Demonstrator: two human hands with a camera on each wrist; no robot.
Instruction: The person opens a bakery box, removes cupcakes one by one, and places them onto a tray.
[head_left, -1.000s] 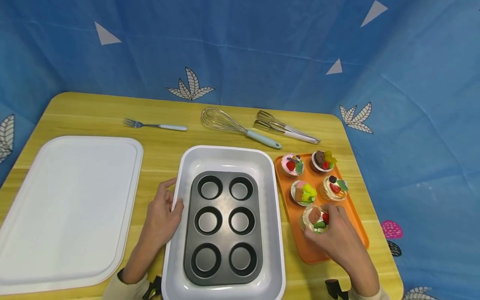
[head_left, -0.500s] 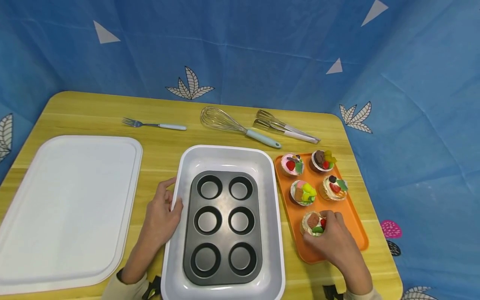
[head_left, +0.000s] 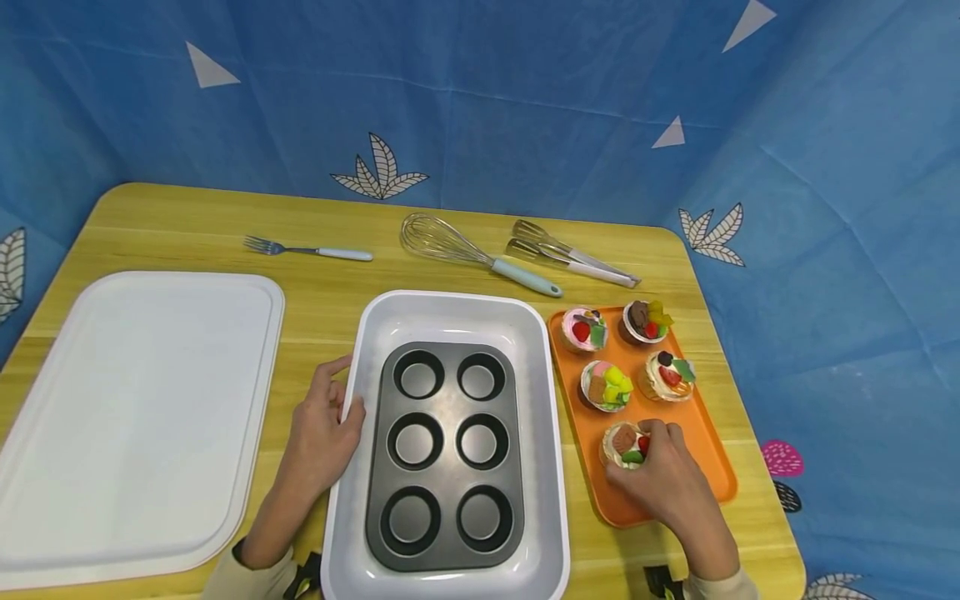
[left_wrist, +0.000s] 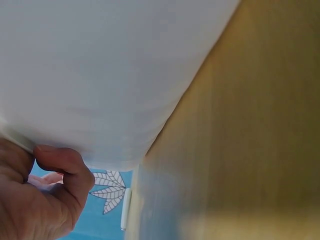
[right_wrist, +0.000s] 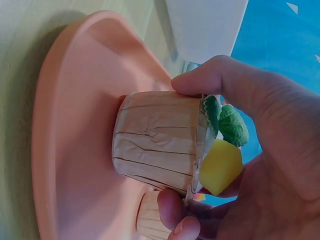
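My left hand (head_left: 322, 437) holds the left rim of a deep white rectangular basin (head_left: 455, 317), thumb over the edge; the left wrist view shows the thumb and curled fingers at the rim. Inside the basin lies a dark grey muffin tin (head_left: 450, 454) with bare cups. On the right, my right hand (head_left: 675, 483) pinches a cream-topped cupcake (head_left: 622, 446) by its sides, near the front of an orange tray (head_left: 626, 510). In the right wrist view the pale pleated wrapper (right_wrist: 155, 135) sits between thumb and fingers, its base at the tray surface; contact is hard to tell.
Several other decorated cupcakes, one a chocolate-topped cupcake (head_left: 645, 323), stand farther back on the orange tray. Along the back lie a fork (head_left: 307, 250), a whisk (head_left: 480, 254) and tongs (head_left: 573, 257). A white board (head_left: 142, 417) covers the table's left side.
My right hand and the cupcake in it have shifted slightly to the left over the orange tray, then stay nearly still. The left hand keeps its hold on the basin.
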